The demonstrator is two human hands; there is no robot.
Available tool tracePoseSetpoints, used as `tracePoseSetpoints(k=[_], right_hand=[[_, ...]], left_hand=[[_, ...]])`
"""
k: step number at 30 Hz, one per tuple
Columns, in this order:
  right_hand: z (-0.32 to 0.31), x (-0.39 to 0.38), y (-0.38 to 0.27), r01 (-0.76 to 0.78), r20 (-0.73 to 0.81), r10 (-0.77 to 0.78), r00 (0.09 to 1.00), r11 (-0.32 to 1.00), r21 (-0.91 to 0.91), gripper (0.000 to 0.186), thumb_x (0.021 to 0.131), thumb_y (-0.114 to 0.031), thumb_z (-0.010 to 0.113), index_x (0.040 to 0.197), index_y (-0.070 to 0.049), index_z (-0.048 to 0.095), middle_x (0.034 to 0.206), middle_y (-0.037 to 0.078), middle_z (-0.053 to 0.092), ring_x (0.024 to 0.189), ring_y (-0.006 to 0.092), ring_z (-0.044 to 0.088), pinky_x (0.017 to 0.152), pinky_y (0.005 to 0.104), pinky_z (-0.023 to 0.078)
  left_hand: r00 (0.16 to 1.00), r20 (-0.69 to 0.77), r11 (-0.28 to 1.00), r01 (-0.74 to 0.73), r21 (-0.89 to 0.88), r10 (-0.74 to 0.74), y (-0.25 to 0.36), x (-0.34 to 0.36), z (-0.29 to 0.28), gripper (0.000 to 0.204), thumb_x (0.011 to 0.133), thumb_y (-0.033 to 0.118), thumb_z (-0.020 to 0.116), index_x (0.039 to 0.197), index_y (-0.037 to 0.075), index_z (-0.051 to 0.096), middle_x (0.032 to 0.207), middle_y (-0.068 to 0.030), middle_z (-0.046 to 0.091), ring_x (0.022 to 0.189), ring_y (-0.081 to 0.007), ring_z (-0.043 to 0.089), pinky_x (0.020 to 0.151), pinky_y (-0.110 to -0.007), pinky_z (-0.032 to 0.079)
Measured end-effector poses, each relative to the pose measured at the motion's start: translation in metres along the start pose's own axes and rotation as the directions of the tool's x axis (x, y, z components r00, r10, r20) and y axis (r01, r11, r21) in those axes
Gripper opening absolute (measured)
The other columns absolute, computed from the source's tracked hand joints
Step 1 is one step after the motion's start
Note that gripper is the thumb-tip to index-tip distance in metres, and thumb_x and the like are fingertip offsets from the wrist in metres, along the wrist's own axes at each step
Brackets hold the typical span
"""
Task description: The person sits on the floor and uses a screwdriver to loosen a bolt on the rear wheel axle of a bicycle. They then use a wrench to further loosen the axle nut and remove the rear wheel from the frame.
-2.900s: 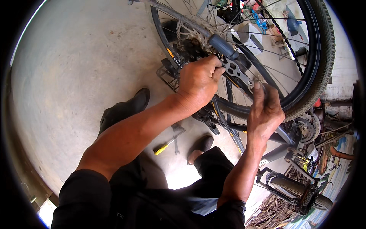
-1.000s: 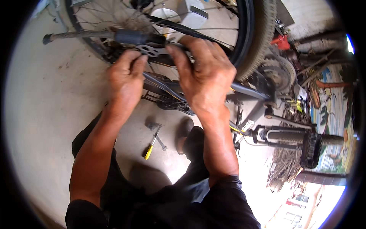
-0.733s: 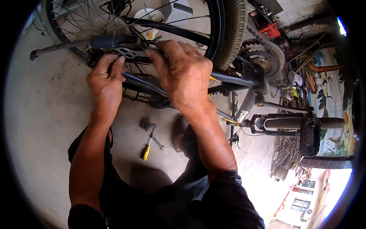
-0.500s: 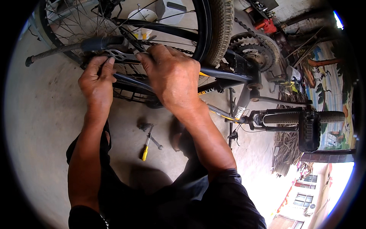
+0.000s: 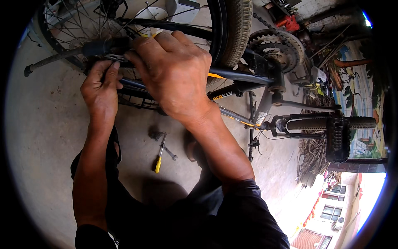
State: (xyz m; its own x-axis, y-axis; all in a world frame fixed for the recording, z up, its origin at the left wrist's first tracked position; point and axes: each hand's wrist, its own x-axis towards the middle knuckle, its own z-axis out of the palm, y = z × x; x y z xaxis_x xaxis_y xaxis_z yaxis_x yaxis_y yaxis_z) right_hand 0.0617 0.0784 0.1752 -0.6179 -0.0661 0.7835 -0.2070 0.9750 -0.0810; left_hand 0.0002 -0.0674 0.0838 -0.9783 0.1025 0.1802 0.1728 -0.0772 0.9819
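Observation:
The black kickstand juts left beside the spoked rear wheel of a bicycle lying on its side or upside down. Just below the kickstand's thick black bracket, a flat metal wrench with several holes shows between my hands. My left hand pinches its left end with thumb and bent fingers. My right hand, knuckles up, is wrapped over its other end and hides most of it. What the wrench sits on is hidden behind my fingers.
Below the bicycle frame, a yellow-handled screwdriver and an open-ended wrench lie on the concrete floor near a small dark part. Behind the wheel stands a white bucket. The chainrings and pedal stick out right.
My right hand has moved left and slightly up, closer to my left hand, and now covers more of the wrench. My left hand stays pinched, shifted slightly left along with the view.

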Motion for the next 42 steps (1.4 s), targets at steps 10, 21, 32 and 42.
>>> tracePoseSetpoints(k=[10,21,32,42], right_hand=[[0.0,0.001,0.004,-0.072,0.006,0.072,0.997,0.997,-0.019,0.018,0.081,-0.023,0.083,0.087,-0.011,0.071,0.074,0.006,0.067,0.07,0.0283,0.066,0.059,0.0399,0.051],[-0.012,-0.018,0.012,-0.127,0.108,0.129,0.986,0.991,-0.032,0.021,0.084,-0.027,0.081,0.085,-0.01,0.07,0.071,0.01,0.067,0.067,0.0311,0.068,0.058,0.0402,0.052],[-0.015,0.001,0.002,-0.082,0.06,0.071,0.996,0.974,0.211,0.008,0.086,-0.008,0.077,0.085,-0.003,0.072,0.07,0.015,0.065,0.062,0.0326,0.064,0.058,0.0367,0.05],[-0.004,0.004,0.001,-0.165,0.069,0.15,0.986,0.889,0.427,0.013,0.089,-0.007,0.077,0.1,0.002,0.076,0.081,0.014,0.076,0.067,0.0099,0.067,0.063,0.0291,0.054]], left_hand=[[1.0,-0.009,0.996,0.025,0.085,-0.024,0.006,0.0,0.001,0.011,0.101,0.012,0.068,0.103,0.002,0.07,0.077,0.0015,0.063,0.062,-0.0035,0.052,0.054,-0.021,0.037],[0.997,-0.058,0.998,0.052,0.037,-0.05,0.008,0.001,0.005,0.014,0.099,0.012,0.071,0.101,-0.002,0.072,0.075,-0.0022,0.066,0.059,-0.0047,0.054,0.057,-0.023,0.044],[1.0,-0.029,0.998,-0.007,0.069,0.009,0.003,0.006,0.002,0.017,0.101,0.017,0.068,0.098,-0.001,0.067,0.073,-0.0037,0.065,0.056,-0.009,0.056,0.051,-0.024,0.043],[0.999,-0.019,0.999,-0.031,0.031,0.031,0.009,0.004,0.003,0.011,0.097,0.007,0.069,0.095,-0.004,0.069,0.068,-0.0045,0.062,0.052,-0.0104,0.055,0.05,-0.025,0.044]])
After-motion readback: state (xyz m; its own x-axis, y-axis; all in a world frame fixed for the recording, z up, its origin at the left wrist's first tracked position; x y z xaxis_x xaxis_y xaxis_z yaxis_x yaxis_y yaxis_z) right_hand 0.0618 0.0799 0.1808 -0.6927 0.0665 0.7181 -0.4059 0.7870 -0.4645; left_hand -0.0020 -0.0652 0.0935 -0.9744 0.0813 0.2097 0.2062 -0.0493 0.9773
